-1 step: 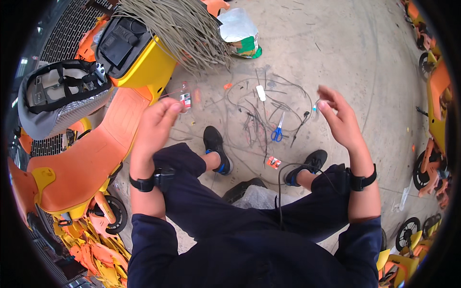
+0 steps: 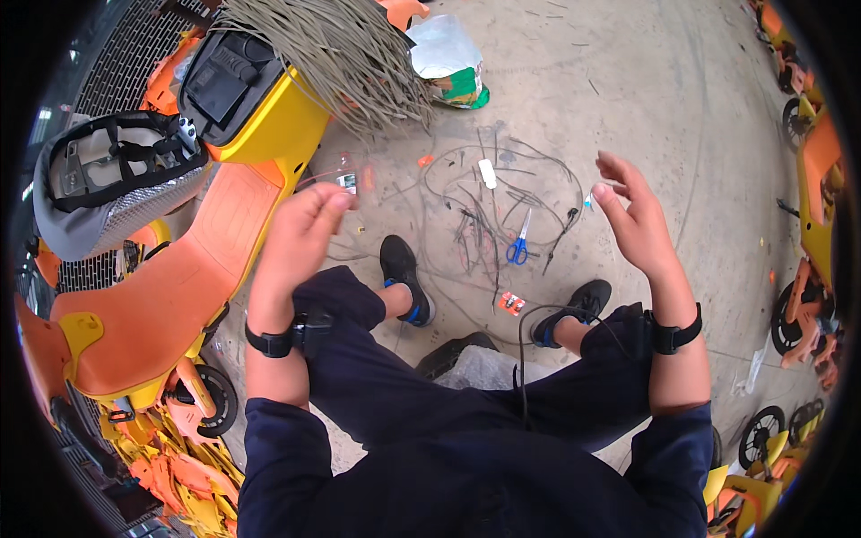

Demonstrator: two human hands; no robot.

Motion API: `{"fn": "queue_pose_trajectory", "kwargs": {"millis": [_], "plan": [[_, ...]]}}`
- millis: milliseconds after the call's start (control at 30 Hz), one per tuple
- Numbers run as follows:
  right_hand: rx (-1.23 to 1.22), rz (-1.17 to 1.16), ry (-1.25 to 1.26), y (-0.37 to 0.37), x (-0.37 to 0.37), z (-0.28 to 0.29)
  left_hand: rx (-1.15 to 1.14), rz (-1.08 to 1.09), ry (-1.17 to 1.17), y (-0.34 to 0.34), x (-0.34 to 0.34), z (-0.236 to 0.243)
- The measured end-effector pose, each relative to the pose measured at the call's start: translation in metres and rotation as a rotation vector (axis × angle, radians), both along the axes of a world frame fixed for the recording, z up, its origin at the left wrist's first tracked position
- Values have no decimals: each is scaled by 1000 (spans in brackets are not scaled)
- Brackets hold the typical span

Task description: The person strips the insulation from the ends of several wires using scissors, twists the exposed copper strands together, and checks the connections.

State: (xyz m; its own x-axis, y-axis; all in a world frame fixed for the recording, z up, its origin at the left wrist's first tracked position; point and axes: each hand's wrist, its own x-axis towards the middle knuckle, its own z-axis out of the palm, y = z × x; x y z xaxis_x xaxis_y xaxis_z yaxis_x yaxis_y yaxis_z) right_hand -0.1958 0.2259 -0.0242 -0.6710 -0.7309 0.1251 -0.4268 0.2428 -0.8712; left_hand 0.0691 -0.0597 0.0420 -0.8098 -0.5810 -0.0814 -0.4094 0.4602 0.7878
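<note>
Astride the scissors [image 2: 517,250], the left hand [image 2: 303,229] is raised curled, contents unclear, the right hand [image 2: 635,220] unclenched; lowering would be needed to reach them.

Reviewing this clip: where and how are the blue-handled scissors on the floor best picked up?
Probably by the blue handles, from above and the person's side: the scissors lie with handles toward the person, blades pointing away.

No lettering can be read: the label [image 2: 347,183] on the bottle [image 2: 346,164] is too small.
</note>
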Motion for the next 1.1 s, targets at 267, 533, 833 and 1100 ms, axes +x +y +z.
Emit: {"fn": "queue_pose_trajectory", "kwargs": {"millis": [267, 533, 833, 1100], "plan": [[-101, 406, 303, -29, 71, 21, -27, -397, -16, 63, -35, -24], [6, 454, 56, -25, 94, -19, 45, -556, -124, 93, -38, -58], [110, 227, 189, -14, 24, -29, 1060, -438, 55, 79, -41, -74], [188, -71, 364, 8, -37, -15, 397, -423, -180, 79, -36, -72]]}}
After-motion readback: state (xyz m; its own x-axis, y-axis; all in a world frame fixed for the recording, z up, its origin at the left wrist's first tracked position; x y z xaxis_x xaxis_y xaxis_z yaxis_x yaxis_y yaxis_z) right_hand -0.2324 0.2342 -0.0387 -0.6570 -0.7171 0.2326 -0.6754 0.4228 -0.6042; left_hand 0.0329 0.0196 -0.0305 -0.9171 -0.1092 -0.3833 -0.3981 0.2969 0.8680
